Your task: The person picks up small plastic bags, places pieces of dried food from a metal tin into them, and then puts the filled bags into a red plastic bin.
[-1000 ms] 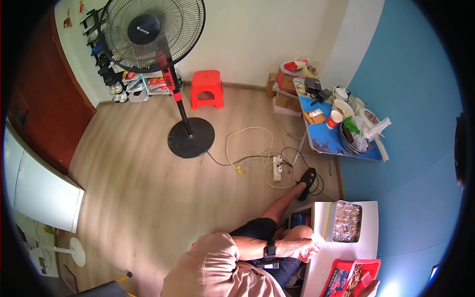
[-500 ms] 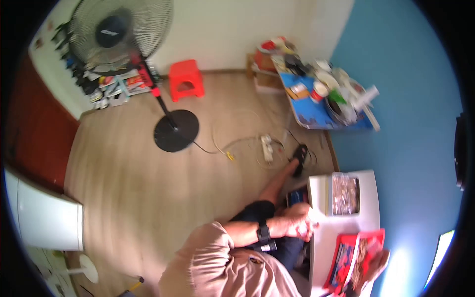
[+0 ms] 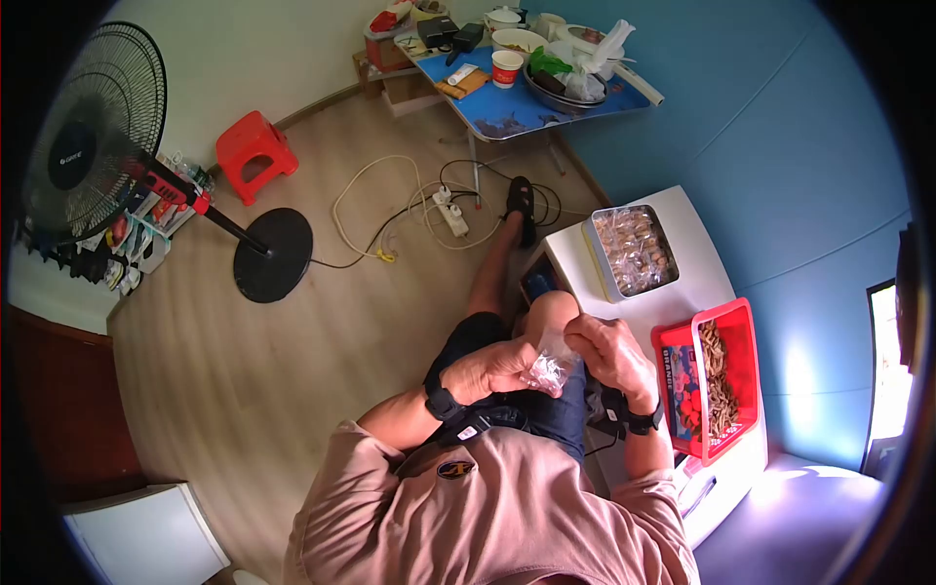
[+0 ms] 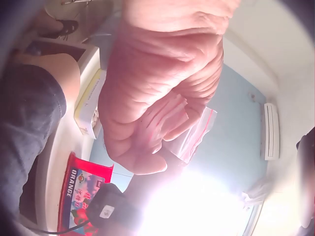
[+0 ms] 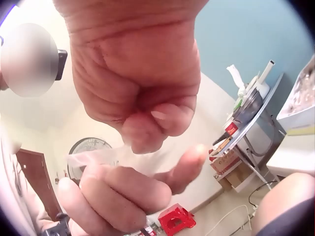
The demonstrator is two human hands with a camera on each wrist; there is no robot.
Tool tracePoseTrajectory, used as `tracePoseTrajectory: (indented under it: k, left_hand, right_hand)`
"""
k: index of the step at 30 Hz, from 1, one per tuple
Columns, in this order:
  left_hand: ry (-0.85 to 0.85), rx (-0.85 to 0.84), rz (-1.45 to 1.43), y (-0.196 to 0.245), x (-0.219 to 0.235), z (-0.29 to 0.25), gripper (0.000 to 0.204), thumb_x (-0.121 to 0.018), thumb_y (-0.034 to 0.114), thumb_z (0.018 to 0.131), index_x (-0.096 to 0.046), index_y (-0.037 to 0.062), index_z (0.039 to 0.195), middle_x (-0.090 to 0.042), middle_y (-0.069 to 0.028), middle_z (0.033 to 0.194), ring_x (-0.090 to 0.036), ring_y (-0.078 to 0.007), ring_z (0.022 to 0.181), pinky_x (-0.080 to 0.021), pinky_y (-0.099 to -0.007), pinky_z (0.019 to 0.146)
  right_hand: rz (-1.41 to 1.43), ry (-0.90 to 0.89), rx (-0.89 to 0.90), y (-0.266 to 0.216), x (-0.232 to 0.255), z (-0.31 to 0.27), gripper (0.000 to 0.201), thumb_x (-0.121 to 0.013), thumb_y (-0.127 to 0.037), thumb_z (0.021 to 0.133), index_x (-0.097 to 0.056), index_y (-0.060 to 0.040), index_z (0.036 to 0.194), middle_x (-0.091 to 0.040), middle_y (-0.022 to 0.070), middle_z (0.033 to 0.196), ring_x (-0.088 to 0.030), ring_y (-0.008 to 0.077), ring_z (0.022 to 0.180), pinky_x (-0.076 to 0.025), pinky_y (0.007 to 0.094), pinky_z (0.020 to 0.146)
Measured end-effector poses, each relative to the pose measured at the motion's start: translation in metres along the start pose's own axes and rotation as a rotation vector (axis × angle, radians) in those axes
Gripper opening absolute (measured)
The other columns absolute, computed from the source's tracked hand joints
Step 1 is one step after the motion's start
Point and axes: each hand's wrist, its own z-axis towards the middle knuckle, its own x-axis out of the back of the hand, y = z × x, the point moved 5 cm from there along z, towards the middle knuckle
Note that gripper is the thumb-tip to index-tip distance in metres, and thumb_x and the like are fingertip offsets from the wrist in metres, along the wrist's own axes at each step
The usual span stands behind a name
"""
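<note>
In front of the person's lap, the left hand (image 3: pixel 499 369) grips a small clear plastic zip bag (image 3: pixel 552 367). Its red seal line shows in the left wrist view, where the bag (image 4: pixel 196 135) sticks out past the curled fingers. The right hand (image 3: pixel 616 355) has its fingertips curled at the bag's upper edge, pinching the film. In the right wrist view that hand (image 5: pixel 142 93) is just above the left one (image 5: pixel 118 196), with thin film between them. Beside the right forearm stands a red basket (image 3: pixel 751 390) of brown stick-like pieces, with a printed "ORANGE" packet (image 3: pixel 680 385).
A rectangular tin (image 3: pixel 602 261) of individually wrapped pieces sits on the white cabinet (image 3: pixel 697 219). A blue folding table (image 3: pixel 507 125) bears bowls, a cup and bags. Cables and a power strip (image 3: pixel 449 213) lie on the floor, near a fan (image 3: pixel 273 255) and a red stool (image 3: pixel 255 156).
The right hand has left the red basket and come to the bag at the left hand. The head view has turned toward the right, bringing basket and both hands nearer the middle.
</note>
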Motion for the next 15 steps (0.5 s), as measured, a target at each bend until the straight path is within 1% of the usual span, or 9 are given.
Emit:
tracePoseTrajectory:
  k: [3, 5, 7, 9, 10, 11, 13, 14, 15]
  left_hand:
    - [-0.031, 0.025, 0.078, -0.001, 0.001, -0.008, 0.047, -0.066, 0.002, 0.066, -0.057, -0.0003, 0.113, -0.065, -0.0115, 0.098, -0.065, -0.0253, 0.086, -0.055, -0.0422, 0.075]
    - [-0.060, 0.045, -0.034, 0.001, -0.005, -0.012, 0.050, -0.065, 0.005, 0.063, -0.057, -0.0015, 0.112, -0.064, -0.0138, 0.098, -0.063, -0.0266, 0.088, -0.053, -0.0437, 0.075]
    - [-0.113, 0.065, -0.051, 0.002, -0.009, -0.011, 0.053, -0.064, 0.009, 0.061, -0.058, -0.0024, 0.112, -0.064, -0.0161, 0.100, -0.061, -0.0285, 0.089, -0.051, -0.0447, 0.074]
    - [-0.172, 0.144, -0.213, 0.000, -0.015, -0.013, 0.053, -0.066, 0.014, 0.063, -0.058, -0.0013, 0.113, -0.064, -0.0174, 0.102, -0.062, -0.0300, 0.090, -0.051, -0.0449, 0.074]
    - [-0.155, 0.127, -0.229, 0.001, -0.018, -0.016, 0.049, -0.070, 0.018, 0.070, -0.058, -0.0011, 0.114, -0.064, -0.0180, 0.104, -0.062, -0.0311, 0.090, -0.052, -0.0446, 0.074]
    - [-0.157, 0.132, -0.230, 0.000, -0.019, -0.016, 0.049, -0.070, 0.018, 0.070, -0.058, -0.0011, 0.114, -0.064, -0.0180, 0.104, -0.062, -0.0311, 0.090, -0.052, -0.0446, 0.074]
    - [-0.144, 0.097, -0.234, 0.000, -0.020, -0.017, 0.043, -0.070, 0.021, 0.078, -0.059, -0.0017, 0.113, -0.065, -0.0175, 0.103, -0.063, -0.0298, 0.089, -0.052, -0.0435, 0.073]
    - [-0.143, 0.098, -0.237, -0.001, -0.022, -0.018, 0.043, -0.070, 0.021, 0.078, -0.059, -0.0017, 0.113, -0.065, -0.0175, 0.103, -0.063, -0.0298, 0.089, -0.052, -0.0435, 0.073]
    - [-0.104, 0.076, -0.155, -0.001, -0.022, -0.019, 0.040, -0.070, 0.020, 0.080, -0.059, -0.0019, 0.112, -0.065, -0.0170, 0.102, -0.063, -0.0287, 0.087, -0.052, -0.0428, 0.072]
  right_hand:
    - [-0.078, -0.012, 0.064, 0.001, -0.010, 0.001, 0.010, -0.062, -0.004, 0.086, -0.059, -0.0040, 0.095, -0.063, 0.0149, 0.079, -0.063, 0.0372, 0.070, -0.050, 0.0421, 0.061]
    - [-0.114, -0.008, 0.103, -0.001, -0.012, 0.000, 0.012, -0.063, -0.004, 0.085, -0.059, -0.0043, 0.097, -0.062, 0.0146, 0.078, -0.063, 0.0369, 0.069, -0.050, 0.0425, 0.060]
    - [-0.202, 0.011, 0.176, -0.005, -0.013, -0.004, 0.017, -0.065, -0.001, 0.079, -0.057, -0.0039, 0.095, -0.063, 0.0119, 0.078, -0.065, 0.0326, 0.066, -0.052, 0.0407, 0.055]
    - [-0.225, 0.017, 0.193, -0.004, -0.015, -0.007, 0.015, -0.064, -0.002, 0.082, -0.058, -0.0043, 0.095, -0.061, 0.0115, 0.077, -0.064, 0.0313, 0.065, -0.051, 0.0395, 0.054]
    - [-0.246, 0.018, 0.217, -0.005, -0.015, -0.009, 0.012, -0.063, -0.003, 0.084, -0.058, -0.0046, 0.095, -0.059, 0.0111, 0.075, -0.063, 0.0300, 0.063, -0.050, 0.0384, 0.053]
    - [-0.247, 0.020, 0.212, -0.005, -0.016, -0.010, 0.012, -0.063, -0.003, 0.084, -0.058, -0.0046, 0.095, -0.059, 0.0111, 0.075, -0.063, 0.0300, 0.063, -0.050, 0.0384, 0.053]
    - [-0.316, -0.031, 0.217, -0.008, -0.020, -0.011, 0.028, -0.070, -0.004, 0.070, -0.057, -0.0062, 0.095, -0.063, 0.0076, 0.083, -0.065, 0.0290, 0.064, -0.053, 0.0380, 0.052]
    - [-0.314, -0.033, 0.215, -0.008, -0.022, -0.011, 0.028, -0.070, -0.004, 0.070, -0.057, -0.0062, 0.095, -0.063, 0.0076, 0.083, -0.065, 0.0290, 0.064, -0.053, 0.0380, 0.052]
    - [-0.325, -0.031, 0.263, -0.010, -0.025, -0.011, 0.030, -0.071, -0.005, 0.069, -0.057, -0.0063, 0.096, -0.063, 0.0071, 0.084, -0.065, 0.0281, 0.065, -0.053, 0.0376, 0.053]
